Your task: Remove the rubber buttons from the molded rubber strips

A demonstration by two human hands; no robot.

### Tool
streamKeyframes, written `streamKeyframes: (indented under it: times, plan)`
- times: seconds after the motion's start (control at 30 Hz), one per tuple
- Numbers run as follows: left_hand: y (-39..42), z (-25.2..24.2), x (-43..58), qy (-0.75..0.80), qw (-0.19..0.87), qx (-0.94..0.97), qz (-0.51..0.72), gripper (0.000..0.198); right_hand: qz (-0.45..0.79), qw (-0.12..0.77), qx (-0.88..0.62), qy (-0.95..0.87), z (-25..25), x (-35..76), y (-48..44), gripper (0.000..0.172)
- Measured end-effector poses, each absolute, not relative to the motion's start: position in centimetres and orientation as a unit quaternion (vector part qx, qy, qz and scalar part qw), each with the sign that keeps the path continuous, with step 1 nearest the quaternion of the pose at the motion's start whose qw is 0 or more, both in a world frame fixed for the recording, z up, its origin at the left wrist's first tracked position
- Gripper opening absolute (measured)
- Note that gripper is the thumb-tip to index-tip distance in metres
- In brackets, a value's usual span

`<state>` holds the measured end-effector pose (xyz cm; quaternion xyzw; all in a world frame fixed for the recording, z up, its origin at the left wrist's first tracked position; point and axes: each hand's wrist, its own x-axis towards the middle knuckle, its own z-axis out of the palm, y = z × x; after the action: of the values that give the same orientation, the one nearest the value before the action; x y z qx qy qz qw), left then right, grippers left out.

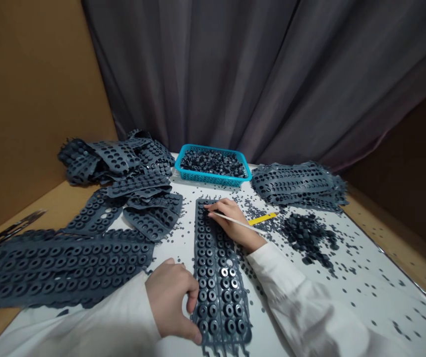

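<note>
A narrow strip of white tabletop runs between the middle dark ring-studded sheet and the curled sheets at left, up to the blue basket; the left hand blocks its near end. Over the sheet's far part, the right hand and a thin white stick stand in the way. The widest room lies at right front, past the right sleeve, with small discs sprinkled about. Farther off, the heap of dark pieces and stacked sheets obstruct a low pass. Behind the basket hangs the grey curtain.
</note>
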<state>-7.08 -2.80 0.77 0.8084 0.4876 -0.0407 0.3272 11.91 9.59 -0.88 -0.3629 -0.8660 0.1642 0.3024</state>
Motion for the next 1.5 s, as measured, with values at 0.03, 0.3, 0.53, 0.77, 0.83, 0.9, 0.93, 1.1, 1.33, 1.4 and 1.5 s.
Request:
streamKeyframes:
  times: [0.03, 0.3, 0.53, 0.77, 0.83, 0.9, 0.93, 1.1, 1.33, 1.4, 1.5]
  plan:
    - [-2.8, 0.7, -7.1, 0.489, 0.327, 0.808, -0.042, 0.042, 0.182, 0.315, -0.356, -0.861, -0.8, 11.9, 9.6, 0.009]
    - [-2.8, 0.6, -7.1, 0.482, 0.331, 0.810, -0.039, 0.044, 0.251, 0.315, -0.312, -0.860, -0.9, 11.8, 9.3, 0.006]
    - [-2.8, 0.7, -7.1, 0.479, 0.334, 0.811, -0.034, 0.041, 0.169, 0.288, -0.361, -0.871, -1.7, 11.6, 10.5, 0.013]
    - [-2.7, 0.7, -7.2, 0.475, 0.335, 0.813, -0.037, 0.043, 0.199, 0.355, -0.379, -0.831, -1.6, 11.8, 11.1, 0.010]
    - [-2.7, 0.6, -7.2, 0.474, 0.335, 0.813, -0.036, 0.044, 0.239, 0.347, -0.356, -0.834, -1.3, 11.9, 10.8, 0.009]
    - [-2.7, 0.6, -7.2, 0.475, 0.335, 0.813, -0.036, 0.044, 0.263, 0.330, -0.344, -0.839, -1.2, 11.9, 10.7, 0.009]
    - [-2.7, 0.6, -7.2, 0.476, 0.335, 0.813, -0.036, 0.044, 0.268, 0.324, -0.340, -0.841, -1.2, 11.8, 10.6, 0.008]
    - [-2.7, 0.6, -7.2, 0.479, 0.332, 0.811, -0.036, 0.044, 0.230, 0.313, -0.337, -0.858, -1.5, 11.6, 11.0, 0.007]
    - [-2.7, 0.6, -7.1, 0.475, 0.332, 0.814, -0.040, 0.044, 0.127, 0.312, -0.412, -0.847, -2.5, 11.2, 12.4, 0.014]
    - [-2.7, 0.6, -7.1, 0.474, 0.334, 0.814, -0.041, 0.044, 0.137, 0.332, -0.416, -0.836, -2.5, 11.2, 12.6, 0.012]
    - [-2.7, 0.6, -7.2, 0.472, 0.339, 0.813, -0.038, 0.043, 0.199, 0.361, -0.390, -0.824, -2.1, 11.3, 12.3, 0.010]
